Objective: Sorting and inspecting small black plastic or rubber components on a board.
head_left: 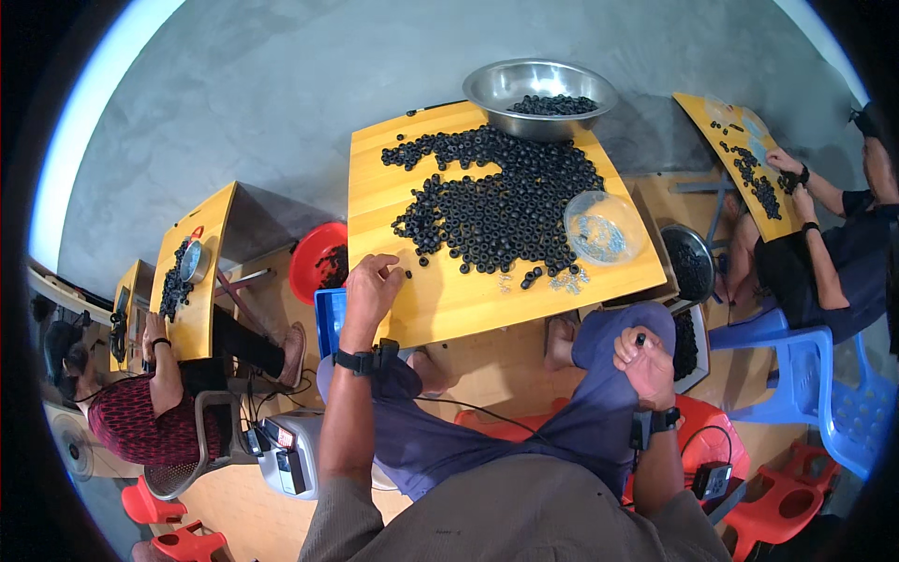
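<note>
Rings [487, 220], probably light, stiff and best pinched by their outer walls, spread between the table's [373, 201] far and near edges; your right hand [646, 367] clasps a black piece [641, 339] in curled fingers, your left hand [372, 288] bends its fingers by the near-left corner, grip unclear.

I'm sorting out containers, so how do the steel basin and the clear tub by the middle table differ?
Material: the steel basin is opaque, shiny metal; the clear tub is see-through plastic.
Size: the steel basin is wider than the clear tub.
Contents: the steel basin holds black pieces; the clear tub holds small, pale bits.
Both are round and open-topped.
</note>
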`<state>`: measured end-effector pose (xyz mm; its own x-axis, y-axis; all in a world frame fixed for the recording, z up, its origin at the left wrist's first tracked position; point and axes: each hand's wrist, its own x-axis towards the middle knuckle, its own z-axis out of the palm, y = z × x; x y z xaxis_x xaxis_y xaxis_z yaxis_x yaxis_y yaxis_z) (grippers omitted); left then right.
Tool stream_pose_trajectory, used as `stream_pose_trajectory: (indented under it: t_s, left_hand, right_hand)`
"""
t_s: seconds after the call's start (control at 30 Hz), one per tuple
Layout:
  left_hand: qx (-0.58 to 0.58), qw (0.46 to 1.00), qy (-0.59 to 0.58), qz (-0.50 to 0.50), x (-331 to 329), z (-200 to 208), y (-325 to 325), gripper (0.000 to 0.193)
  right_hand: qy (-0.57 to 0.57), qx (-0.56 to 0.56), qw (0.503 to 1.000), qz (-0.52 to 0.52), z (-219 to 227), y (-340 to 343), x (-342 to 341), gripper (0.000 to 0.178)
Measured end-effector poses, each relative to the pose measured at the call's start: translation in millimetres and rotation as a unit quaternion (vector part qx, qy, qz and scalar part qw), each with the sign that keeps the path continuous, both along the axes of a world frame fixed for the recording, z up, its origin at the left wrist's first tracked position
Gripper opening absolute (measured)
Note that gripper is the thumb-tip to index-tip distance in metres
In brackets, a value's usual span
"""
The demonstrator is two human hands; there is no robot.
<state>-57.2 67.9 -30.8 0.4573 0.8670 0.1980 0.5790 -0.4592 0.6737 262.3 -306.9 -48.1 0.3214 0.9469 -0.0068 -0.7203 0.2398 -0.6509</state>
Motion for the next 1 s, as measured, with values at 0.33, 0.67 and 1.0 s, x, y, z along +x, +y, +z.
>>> stream_pose_trajectory:
  t_s: [0.33,0.67,1.0]
  left_hand:
    - [0.158,0.98,0.121,0.006,21,-14,-17,0.014]
    - [0.134,0.989,0.025,-0.049,67,2,-68,0.007]
    - [0.131,0.972,0.057,-0.184,114,-4,-106,0.006]
  right_hand:
    - [-0.007,-0.004,1.0,-0.006,2,1,0,0.028]
    - [0.003,0.008,1.0,-0.005,-1,-1,3,0.027]
    - [-0.001,0.01,1.0,0.004,-6,-4,6,0.031]
